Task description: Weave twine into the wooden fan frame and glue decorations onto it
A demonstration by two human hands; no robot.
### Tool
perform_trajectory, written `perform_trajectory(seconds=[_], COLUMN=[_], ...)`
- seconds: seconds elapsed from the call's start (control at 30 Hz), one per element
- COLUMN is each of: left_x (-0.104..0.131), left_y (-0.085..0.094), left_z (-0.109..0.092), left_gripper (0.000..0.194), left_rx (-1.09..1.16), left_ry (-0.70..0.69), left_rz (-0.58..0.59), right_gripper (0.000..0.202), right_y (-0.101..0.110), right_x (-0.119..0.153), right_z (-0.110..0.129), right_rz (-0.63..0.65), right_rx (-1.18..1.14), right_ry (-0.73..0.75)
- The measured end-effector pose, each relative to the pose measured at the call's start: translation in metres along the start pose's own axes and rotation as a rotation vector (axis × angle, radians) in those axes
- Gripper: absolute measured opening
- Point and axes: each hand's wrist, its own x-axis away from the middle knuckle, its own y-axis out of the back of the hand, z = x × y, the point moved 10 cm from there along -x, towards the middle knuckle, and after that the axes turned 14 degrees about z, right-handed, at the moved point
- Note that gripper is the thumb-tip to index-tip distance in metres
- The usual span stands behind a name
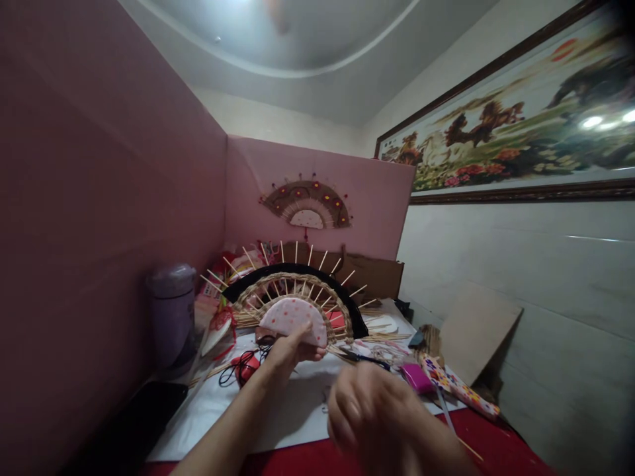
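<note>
Gripping the woven fan, its long axis crosswise above the white sheet's far part, by its spotted base, the left hand is nearer it than the blurred right hand, curled over the sheet's near edge, holding what, if anything, I can't tell.

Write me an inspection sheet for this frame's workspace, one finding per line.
Surface: white sheet over red cloth.
Job's things: fan with bare sticks, black band, woven arc and dotted base.
Clutter: magenta packet and flower-patterned item at right; looped black cord beside the left forearm.
Hands: left hand grips the dotted base; right hand is blurred, so whether it holds anything is unclear.
Cables: nothing seen that is plainly one.
Surroundings: pink panel bearing a decorated fan; framed horse picture at right.
</note>
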Motion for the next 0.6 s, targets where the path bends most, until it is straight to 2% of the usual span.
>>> perform_trajectory(seconds=[0.07,0.13,0.2,0.3,0.43,0.6], left_x=[0.000,0.000,0.000,0.002,0.005,0.003], left_y=[0.000,-0.001,-0.002,-0.004,-0.008,-0.008], left_z=[-0.001,-0.004,-0.007,-0.009,-0.007,-0.012], left_gripper=[0.029,0.027,0.025,0.022,0.026,0.023], left_rx=[0.010,0.032,0.064,0.114,0.146,0.153], left_ry=[-0.011,-0.029,-0.049,-0.066,-0.035,-0.074], left_rz=[0.001,0.014,0.024,0.046,0.074,0.084], right_gripper=[0.022,0.019,0.014,0.018,0.018,0.021], right_y=[0.065,0.119,0.148,0.161,0.152,0.152], right_x=[-0.008,-0.007,-0.013,-0.030,-0.058,-0.083], right_z=[-0.029,-0.053,-0.068,-0.078,-0.083,-0.094], right_rz=[-0.311,-0.599,-0.701,-0.688,-0.589,-0.534], right_rx=[-0.110,-0.197,-0.244,-0.350,-0.457,-0.369], right_ry=[-0.062,-0.085,-0.104,-0.059,0.071,0.065])
